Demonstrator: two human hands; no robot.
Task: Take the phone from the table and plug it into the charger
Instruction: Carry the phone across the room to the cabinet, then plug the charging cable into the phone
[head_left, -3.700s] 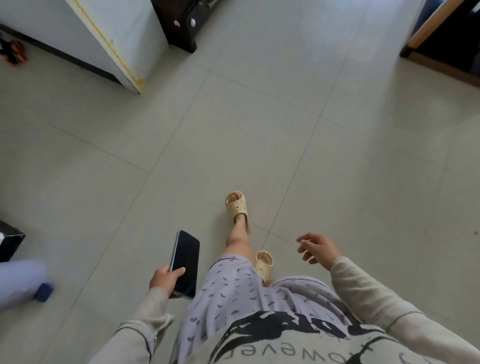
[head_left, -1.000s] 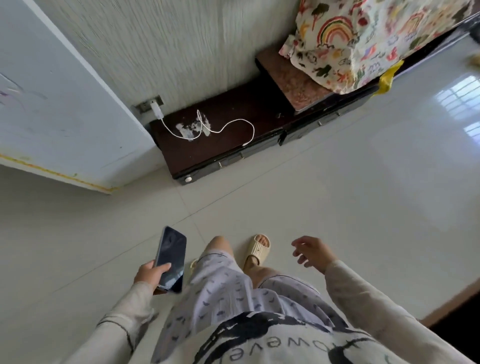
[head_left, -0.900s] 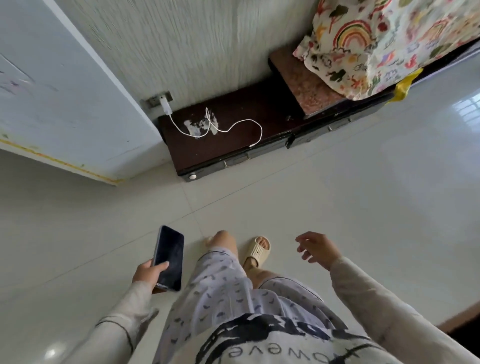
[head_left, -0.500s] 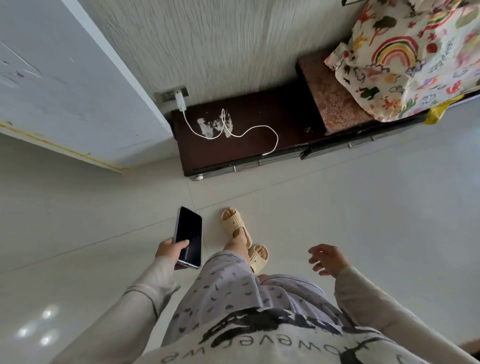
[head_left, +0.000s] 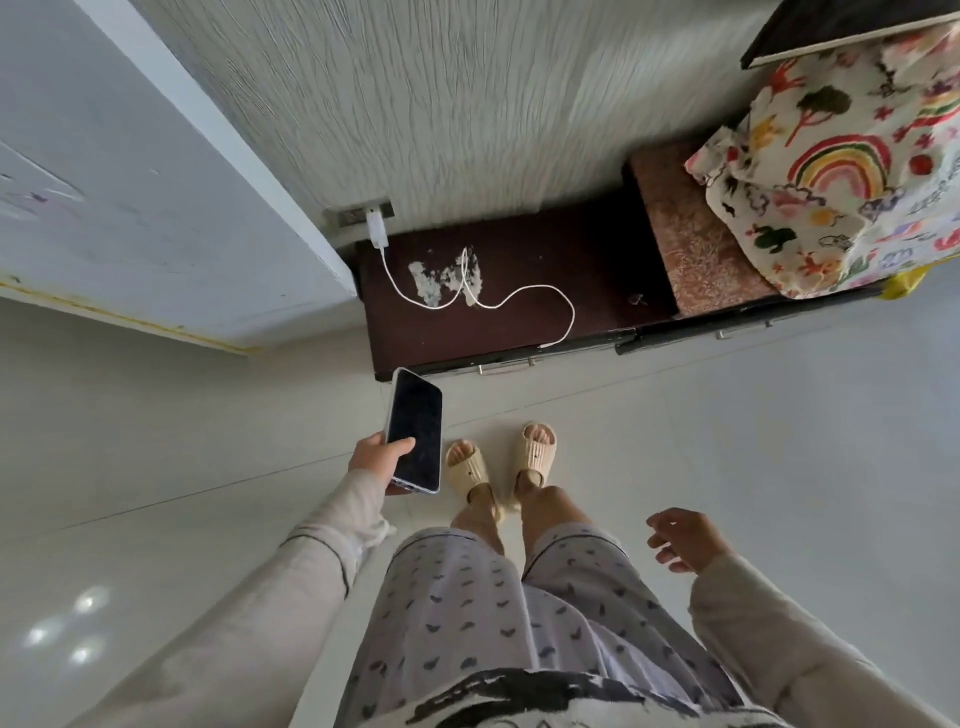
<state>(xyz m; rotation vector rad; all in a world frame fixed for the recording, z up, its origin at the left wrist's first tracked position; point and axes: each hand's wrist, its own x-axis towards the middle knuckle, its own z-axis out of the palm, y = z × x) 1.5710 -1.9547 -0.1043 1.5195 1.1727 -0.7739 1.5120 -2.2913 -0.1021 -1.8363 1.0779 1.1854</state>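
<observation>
My left hand (head_left: 378, 458) grips the phone (head_left: 414, 430), my right hand (head_left: 684, 540) hangs loose with nothing in it, and the charger (head_left: 377, 228) cord (head_left: 524, 296) lies on the tabletop (head_left: 592, 260).

one phone (head_left: 414, 430), one charger (head_left: 376, 229), two slippers (head_left: 466, 469)

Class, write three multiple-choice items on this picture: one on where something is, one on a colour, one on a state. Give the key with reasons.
1. Where does the free end of the cable lie?
A. on the floor
B. at the front edge of the dark cabinet
C. on the patterned cloth

2. What colour is the cable?
A. black
B. red
C. white

3. What state is the phone in?
A. plugged in
B. held, unplugged
C. lying on the cabinet

Key: 1 B, the cable ends at the dark cabinet edge; 2 C, it shows white; 3 B, the left hand grips the phone, no cable attached; the right hand is empty.
</observation>
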